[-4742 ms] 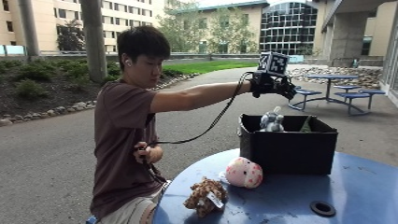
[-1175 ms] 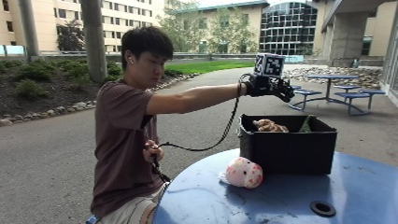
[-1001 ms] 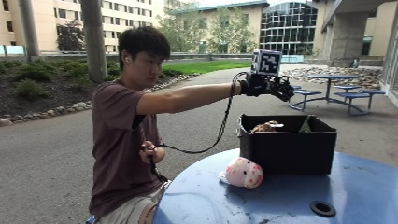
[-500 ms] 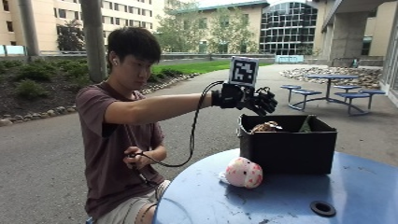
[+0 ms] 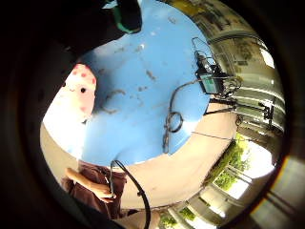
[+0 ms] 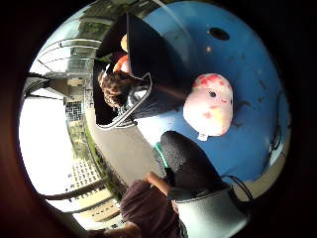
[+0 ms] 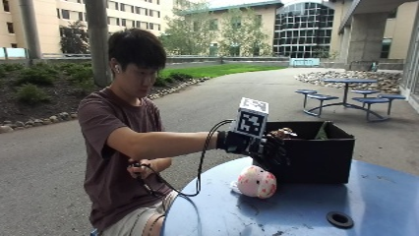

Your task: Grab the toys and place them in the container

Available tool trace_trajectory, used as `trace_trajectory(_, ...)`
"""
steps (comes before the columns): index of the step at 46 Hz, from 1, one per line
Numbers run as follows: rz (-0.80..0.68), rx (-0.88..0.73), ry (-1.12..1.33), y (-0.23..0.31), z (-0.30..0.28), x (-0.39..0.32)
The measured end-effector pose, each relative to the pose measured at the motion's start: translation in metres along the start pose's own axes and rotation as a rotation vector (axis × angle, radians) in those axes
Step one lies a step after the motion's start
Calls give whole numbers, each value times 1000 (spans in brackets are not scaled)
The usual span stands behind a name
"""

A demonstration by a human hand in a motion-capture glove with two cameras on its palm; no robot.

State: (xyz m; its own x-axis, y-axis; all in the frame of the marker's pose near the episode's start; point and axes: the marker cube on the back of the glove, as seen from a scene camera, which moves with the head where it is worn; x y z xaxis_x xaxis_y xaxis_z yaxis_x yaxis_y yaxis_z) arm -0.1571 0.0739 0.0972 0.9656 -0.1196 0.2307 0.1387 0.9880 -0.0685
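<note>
The gloved right hand (image 7: 270, 147) is hovering above the pink spotted plush toy (image 7: 256, 181), its fingers hanging loosely spread and holding nothing. The plush is lying on the round blue counter (image 7: 275, 216), right against the front wall of the black container (image 7: 314, 157). Inside the container, a brown furry toy (image 6: 115, 85) is resting beside other toys, too hidden to make out.

The person (image 7: 128, 147) is wearing a maroon short-sleeved T-shirt (image 7: 114, 147), light khaki shorts (image 7: 134, 223) and a black glove on the right hand (image 7: 265, 146); the hair is dark.
</note>
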Motion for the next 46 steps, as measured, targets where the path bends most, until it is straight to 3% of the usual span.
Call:
trace_trajectory(12, -16, -1, -186, -3, 35, 15)
trace_trajectory(46, -119, -18, -343, -11, 105, 7)
